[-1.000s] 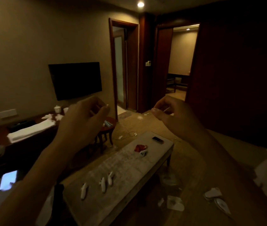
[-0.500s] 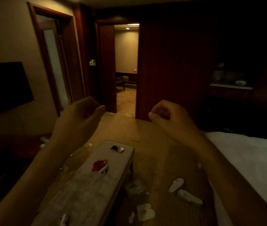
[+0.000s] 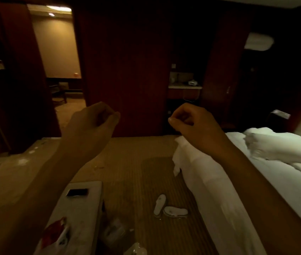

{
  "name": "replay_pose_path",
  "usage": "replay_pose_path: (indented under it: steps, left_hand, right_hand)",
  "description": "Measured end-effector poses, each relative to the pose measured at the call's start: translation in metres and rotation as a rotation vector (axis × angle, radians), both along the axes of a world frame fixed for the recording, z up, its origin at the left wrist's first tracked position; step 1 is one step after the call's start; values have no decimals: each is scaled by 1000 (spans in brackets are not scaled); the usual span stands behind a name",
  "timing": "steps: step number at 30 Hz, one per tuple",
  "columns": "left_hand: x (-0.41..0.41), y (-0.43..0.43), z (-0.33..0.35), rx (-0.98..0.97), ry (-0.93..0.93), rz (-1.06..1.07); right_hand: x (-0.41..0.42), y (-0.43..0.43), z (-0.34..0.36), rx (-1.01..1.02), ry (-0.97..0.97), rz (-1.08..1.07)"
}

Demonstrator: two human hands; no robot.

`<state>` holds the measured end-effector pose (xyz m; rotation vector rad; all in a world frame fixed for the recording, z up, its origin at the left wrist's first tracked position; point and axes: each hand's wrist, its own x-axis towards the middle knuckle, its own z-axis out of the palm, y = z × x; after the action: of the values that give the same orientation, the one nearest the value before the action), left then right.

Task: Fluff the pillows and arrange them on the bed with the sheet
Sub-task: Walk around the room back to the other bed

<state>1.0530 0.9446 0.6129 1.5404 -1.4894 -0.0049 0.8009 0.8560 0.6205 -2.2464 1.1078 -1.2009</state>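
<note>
The right side is filled by the bed [image 3: 284,184], which is covered with a white sheet [image 3: 201,172] that is rumpled and draped over the near edge down to the carpet [image 3: 136,162]. A dark wooden wall [image 3: 127,70] is seen behind, with one lit doorway [image 3: 61,61] at its left and one shelf niche [image 3: 184,85] at its right. At lower left, one pale bench [image 3: 83,208] is set across the carpet from the bed. What seems to be one pillow [image 3: 274,144], white and crumpled, is seen on the far part of the bed, well apart from both hands. The left hand [image 3: 90,124] and right hand [image 3: 192,124] are raised side by side in the air, each with fingers curled in toward the thumb; nothing is seen held in either. Two white slippers [image 3: 159,203] are left on the carpet just beside the bed. One black slab [image 3: 77,192] and one red packet [image 3: 54,230] are carried on the bench.
</note>
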Motion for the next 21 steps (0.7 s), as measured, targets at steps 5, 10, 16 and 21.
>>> replay_pose_path:
  steps: [5,10,16,21]
  left_hand:
    - [3,-62,1,17,2,-124]
    - [-16,-132,0,45,19,-240]
    - [-62,-236,-8,54,4,-327]
    - [-112,-338,-10,37,-3,-385]
  right_hand:
    - [-10,-30,4,13,-11,-139]
    - [-34,-70,3,19,-17,-267]
    - [-75,-139,-6,2,-53,-380]
    - [-121,-221,-7,-24,-16,-444]
